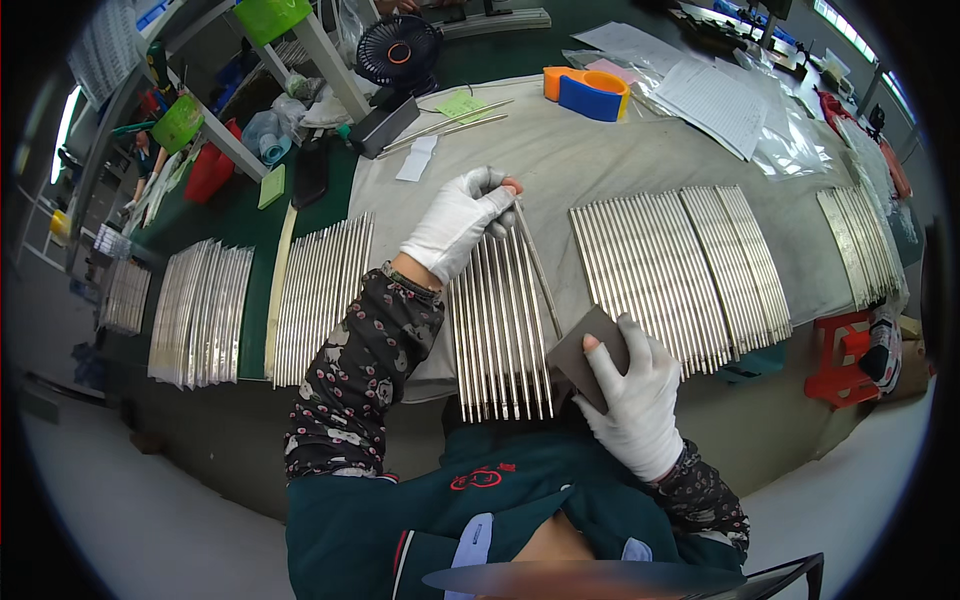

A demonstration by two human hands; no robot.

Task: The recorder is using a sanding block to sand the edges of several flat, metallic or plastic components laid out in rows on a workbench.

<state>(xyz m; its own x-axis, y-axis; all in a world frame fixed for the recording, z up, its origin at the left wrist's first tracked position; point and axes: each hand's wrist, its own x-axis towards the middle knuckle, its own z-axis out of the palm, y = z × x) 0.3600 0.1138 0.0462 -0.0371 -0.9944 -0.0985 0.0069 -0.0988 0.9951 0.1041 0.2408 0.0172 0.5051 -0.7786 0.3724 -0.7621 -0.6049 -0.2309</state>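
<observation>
Only one view here, looking down from the head. The person is wearing white gloves and sitting at a table covered with a grey cloth (600,160).

The left hand (455,225) is reaching out over the middle of the cloth, with its fingertips pressed together and pinching the far end of one thin metal rod (538,272). That rod is tilting diagonally across a row of similar metal rods (498,330) that are lying side by side, running from the middle of the cloth to its near edge.

The right hand (632,395) is hovering at the near edge of the cloth, just right of that row, fingers curled around a dark grey sanding pad (588,350), thumb lying on top of it. The lower end of the tilted rod is meeting the pad, though I can't tell whether they're actually touching.

More rods are lying in batches: a wide batch (675,270) on the right part of the cloth, another batch (860,245) by the right edge, and one (320,295) at the left edge. Towards the far edge, an orange and blue tape dispenser (588,92) and loose papers (715,100) are sitting, and a small black fan (398,50) is standing at the far left corner.
</observation>
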